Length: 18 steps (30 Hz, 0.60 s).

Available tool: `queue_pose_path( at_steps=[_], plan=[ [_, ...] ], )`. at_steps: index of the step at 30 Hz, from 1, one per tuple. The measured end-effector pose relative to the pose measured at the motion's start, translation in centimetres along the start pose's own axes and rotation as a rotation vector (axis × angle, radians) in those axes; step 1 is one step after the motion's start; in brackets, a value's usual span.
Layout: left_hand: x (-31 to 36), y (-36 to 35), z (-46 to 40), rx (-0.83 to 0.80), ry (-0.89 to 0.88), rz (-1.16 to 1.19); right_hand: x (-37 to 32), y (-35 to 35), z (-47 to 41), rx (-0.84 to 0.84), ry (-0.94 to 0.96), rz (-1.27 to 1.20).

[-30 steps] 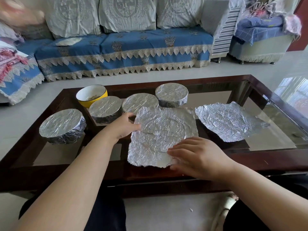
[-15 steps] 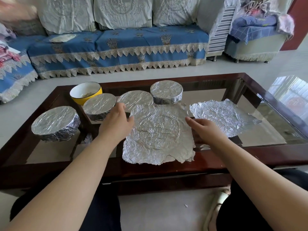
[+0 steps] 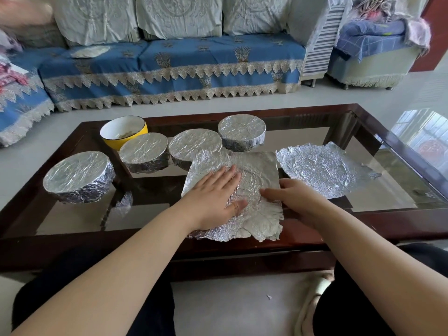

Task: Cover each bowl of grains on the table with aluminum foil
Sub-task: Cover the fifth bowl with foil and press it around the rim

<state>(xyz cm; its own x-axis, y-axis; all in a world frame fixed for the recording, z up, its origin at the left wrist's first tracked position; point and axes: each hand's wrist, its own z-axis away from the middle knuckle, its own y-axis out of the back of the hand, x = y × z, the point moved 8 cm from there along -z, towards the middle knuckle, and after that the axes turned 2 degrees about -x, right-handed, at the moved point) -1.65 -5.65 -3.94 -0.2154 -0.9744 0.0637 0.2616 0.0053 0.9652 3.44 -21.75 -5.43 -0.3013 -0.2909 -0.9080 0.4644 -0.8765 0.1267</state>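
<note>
A crinkled foil sheet (image 3: 257, 170) lies flat on the glass coffee table (image 3: 363, 209) in front of me. My left hand (image 3: 215, 197) presses flat on its middle with straight fingers. My right hand (image 3: 291, 197) rests on its right edge, fingers lying on the foil. A yellow bowl (image 3: 123, 133) with grains stands uncovered at the back left. Several bowls wear foil covers: one at the left (image 3: 78, 177), two in the middle (image 3: 144, 151) (image 3: 195, 145) and one further back (image 3: 242, 130).
A second loose foil sheet (image 3: 322, 168) lies to the right on the glass. A small foil scrap (image 3: 124, 202) sits near the left covered bowl. A blue-covered sofa (image 3: 169, 64) stands behind the table, and a footstool (image 3: 373, 57) at the back right.
My left hand has moved from the sheet's left edge onto its middle and now presses it flat. My right hand has shifted from the sheet's upper right edge down toward its middle right.
</note>
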Motion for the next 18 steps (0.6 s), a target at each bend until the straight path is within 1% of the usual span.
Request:
queue_pose_path(
  at_steps=[3,10,12,14,16,17,18],
  plan=[
    [0.2,-0.3,0.2,-0.016,0.005,-0.006,-0.2,-0.2,0.1,0.007,0.029,-0.004],
    [0.6,-0.2,0.6,-0.028,0.017,-0.035,-0.4,0.0,-0.6,0.036,0.075,0.118],
    [0.5,-0.1,0.6,-0.030,0.022,-0.010,-0.5,0.3,-0.9,0.054,0.106,0.222],
    [0.6,0.0,0.5,-0.030,0.021,0.013,-0.9,0.6,-0.8,0.097,0.140,0.409],
    [0.7,0.1,0.5,-0.028,0.018,0.030,-2.1,0.8,0.1,0.189,0.256,0.618],
    [0.8,0.1,0.5,-0.022,0.019,0.042,-3.3,0.7,1.0,0.265,0.381,0.718],
    [0.7,0.2,0.5,-0.013,0.022,0.052,-4.8,0.3,2.2,0.338,0.559,0.809]
  ],
)
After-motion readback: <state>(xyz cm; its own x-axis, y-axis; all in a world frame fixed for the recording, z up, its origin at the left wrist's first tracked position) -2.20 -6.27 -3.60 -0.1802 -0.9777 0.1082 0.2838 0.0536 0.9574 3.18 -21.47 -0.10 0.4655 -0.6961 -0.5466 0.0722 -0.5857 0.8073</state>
